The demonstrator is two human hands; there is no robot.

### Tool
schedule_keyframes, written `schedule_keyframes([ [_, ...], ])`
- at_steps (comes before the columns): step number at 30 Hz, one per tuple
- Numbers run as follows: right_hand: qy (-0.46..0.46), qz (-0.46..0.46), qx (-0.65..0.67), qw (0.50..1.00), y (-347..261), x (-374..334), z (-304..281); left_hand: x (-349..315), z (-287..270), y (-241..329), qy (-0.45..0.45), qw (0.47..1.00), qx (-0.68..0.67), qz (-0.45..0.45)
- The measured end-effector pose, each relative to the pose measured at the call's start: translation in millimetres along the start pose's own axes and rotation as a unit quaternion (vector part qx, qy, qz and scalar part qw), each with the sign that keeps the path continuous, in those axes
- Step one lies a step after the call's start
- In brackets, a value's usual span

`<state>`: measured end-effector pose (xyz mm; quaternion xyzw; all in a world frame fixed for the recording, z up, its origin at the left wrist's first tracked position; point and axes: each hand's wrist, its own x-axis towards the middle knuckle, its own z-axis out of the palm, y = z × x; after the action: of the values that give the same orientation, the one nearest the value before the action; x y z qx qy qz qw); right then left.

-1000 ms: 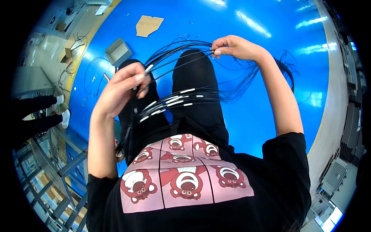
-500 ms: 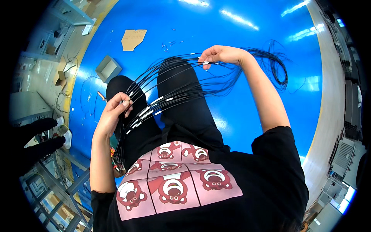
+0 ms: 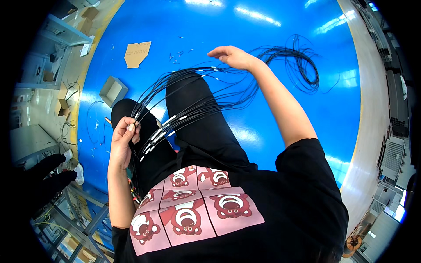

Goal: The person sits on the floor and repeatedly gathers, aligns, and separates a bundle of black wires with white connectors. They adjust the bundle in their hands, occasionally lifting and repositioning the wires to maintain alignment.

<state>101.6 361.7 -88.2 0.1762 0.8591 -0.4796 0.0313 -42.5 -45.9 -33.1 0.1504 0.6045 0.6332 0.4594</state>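
Over my left thigh, my left hand point(image 3: 125, 136) is closed, thumb and fingers pinching one end of a bundle of thin black wires point(image 3: 175, 72). The bundle arches across both knees, its strands carrying small white sleeves. A second group of sleeved black wires point(image 3: 164, 128) lies lower, across my thighs. My right hand point(image 3: 231, 57) hovers just beyond the arch with fingers stretched out toward the left, and nothing shows in it. Past my right forearm, the wires' far ends gather in a loose black coil point(image 3: 302, 65) on the blue floor.
A grey open box point(image 3: 113, 91) and a flat cardboard piece point(image 3: 137, 55) lie on the blue floor, near small dark scraps point(image 3: 179, 55). At left are another person's legs point(image 3: 50, 168), a metal frame point(image 3: 81, 219) and a grey cabinet point(image 3: 33, 142).
My right hand has let go of the sleeved wires and risen a little to the left, its fingers straightened. My left hand keeps its pinch. The whole view has shifted slightly.
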Motion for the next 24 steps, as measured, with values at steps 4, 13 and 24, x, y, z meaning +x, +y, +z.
schedule_keyframes([
  [4, 0.135, 0.015, 0.085, 0.987, 24.3, -13.4, 11.3, -1.6, 3.9, 1.2, 0.017, 1.0, 0.003, 0.014],
  [13, -0.006, 0.009, 0.025, 1.0, 15.1, -108.9, 102.1, 5.9, 0.4, 4.3, 0.029, 0.997, -0.007, 0.074],
  [24, -0.018, 0.109, -0.031, 0.993, -43.2, -184.9, 95.9, 14.7, 10.6, 0.7, -0.01, 0.976, 0.218, 0.007],
])
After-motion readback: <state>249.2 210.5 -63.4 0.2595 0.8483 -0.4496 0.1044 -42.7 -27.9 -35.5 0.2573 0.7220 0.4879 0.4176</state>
